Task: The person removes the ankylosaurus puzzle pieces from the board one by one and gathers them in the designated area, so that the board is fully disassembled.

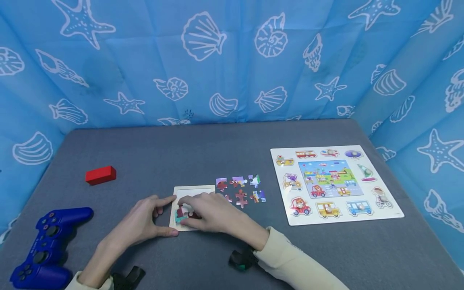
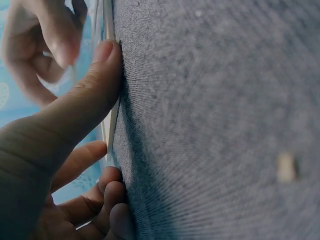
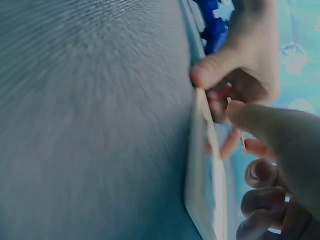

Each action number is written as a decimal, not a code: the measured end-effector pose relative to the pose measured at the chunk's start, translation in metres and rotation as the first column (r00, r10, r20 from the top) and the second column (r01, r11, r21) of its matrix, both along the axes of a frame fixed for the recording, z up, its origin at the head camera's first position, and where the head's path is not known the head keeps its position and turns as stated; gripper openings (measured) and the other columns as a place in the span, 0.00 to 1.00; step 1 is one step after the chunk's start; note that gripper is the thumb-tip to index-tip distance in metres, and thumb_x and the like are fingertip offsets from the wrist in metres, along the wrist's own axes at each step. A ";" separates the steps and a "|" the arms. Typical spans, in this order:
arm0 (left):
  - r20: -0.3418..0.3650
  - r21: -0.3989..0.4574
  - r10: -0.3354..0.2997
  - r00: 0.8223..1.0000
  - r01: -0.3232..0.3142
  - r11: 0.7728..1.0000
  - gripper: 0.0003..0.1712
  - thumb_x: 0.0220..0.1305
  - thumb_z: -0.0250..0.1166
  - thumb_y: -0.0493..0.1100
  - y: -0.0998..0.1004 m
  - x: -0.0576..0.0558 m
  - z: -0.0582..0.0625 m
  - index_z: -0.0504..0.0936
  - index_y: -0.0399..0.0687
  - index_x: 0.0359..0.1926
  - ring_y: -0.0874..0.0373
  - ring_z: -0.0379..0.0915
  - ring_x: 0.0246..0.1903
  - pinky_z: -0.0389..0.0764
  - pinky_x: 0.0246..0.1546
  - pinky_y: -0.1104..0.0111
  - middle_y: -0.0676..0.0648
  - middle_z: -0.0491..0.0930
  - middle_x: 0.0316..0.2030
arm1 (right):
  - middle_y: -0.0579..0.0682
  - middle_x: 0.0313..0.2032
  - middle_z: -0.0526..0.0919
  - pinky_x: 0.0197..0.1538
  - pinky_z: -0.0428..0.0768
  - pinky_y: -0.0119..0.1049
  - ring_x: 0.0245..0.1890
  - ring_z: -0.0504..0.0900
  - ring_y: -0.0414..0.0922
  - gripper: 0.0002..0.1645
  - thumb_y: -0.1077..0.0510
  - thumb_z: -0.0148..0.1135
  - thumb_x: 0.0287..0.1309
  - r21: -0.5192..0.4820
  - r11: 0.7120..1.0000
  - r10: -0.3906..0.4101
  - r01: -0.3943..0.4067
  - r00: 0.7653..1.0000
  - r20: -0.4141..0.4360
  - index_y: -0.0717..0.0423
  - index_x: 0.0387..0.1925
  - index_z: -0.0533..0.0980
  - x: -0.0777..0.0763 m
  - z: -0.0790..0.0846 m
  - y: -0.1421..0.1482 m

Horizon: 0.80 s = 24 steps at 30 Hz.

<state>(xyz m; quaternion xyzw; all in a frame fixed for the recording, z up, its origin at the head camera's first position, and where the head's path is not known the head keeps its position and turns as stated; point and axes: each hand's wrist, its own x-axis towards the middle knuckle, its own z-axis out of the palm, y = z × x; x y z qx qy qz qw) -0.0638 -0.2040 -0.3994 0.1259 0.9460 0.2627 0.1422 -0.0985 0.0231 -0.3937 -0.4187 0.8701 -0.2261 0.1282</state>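
Note:
A small wooden puzzle tray lies at the front middle of the table, with teal and dark red puzzle pieces at its left part. My left hand holds the tray at its left side, thumb on the near corner and index finger on the left edge farther back. Over the tray my right hand pinches a thin puzzle piece between thumb and index finger, tilted on edge above the tray. The right hand covers much of the tray in the head view.
Several loose jigsaw pieces lie right of the tray. Farther right is a white vehicle peg board. A red block and a blue game controller are on the left. A blue shell-print curtain hangs behind the table.

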 end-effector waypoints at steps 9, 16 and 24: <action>0.035 -0.074 0.024 0.999 -0.021 0.997 0.53 0.41 0.83 0.63 0.005 0.001 0.001 0.77 0.49 0.68 0.60 0.62 0.30 0.60 0.27 0.71 0.51 0.69 0.30 | 0.37 0.14 0.66 0.19 0.54 0.27 0.13 0.62 0.30 0.26 0.46 0.68 0.65 -0.036 0.994 -0.103 0.105 0.994 0.034 0.52 0.61 0.78 0.002 0.012 0.057; 0.038 -0.088 0.036 0.999 -0.032 0.996 0.54 0.41 0.84 0.63 0.007 0.001 0.001 0.78 0.48 0.68 0.59 0.62 0.31 0.60 0.28 0.70 0.51 0.69 0.31 | 0.35 0.13 0.65 0.20 0.53 0.27 0.14 0.60 0.28 0.26 0.46 0.68 0.65 -0.030 0.988 -0.150 0.150 0.989 0.004 0.51 0.61 0.78 0.011 0.013 0.087; 0.029 -0.079 0.040 0.999 -0.038 0.996 0.53 0.40 0.84 0.63 0.006 0.001 -0.001 0.78 0.50 0.68 0.59 0.61 0.30 0.59 0.27 0.71 0.51 0.69 0.30 | 0.33 0.14 0.66 0.20 0.57 0.26 0.15 0.62 0.26 0.26 0.45 0.71 0.63 0.007 0.986 -0.164 0.164 0.986 0.031 0.47 0.59 0.79 0.026 0.007 0.096</action>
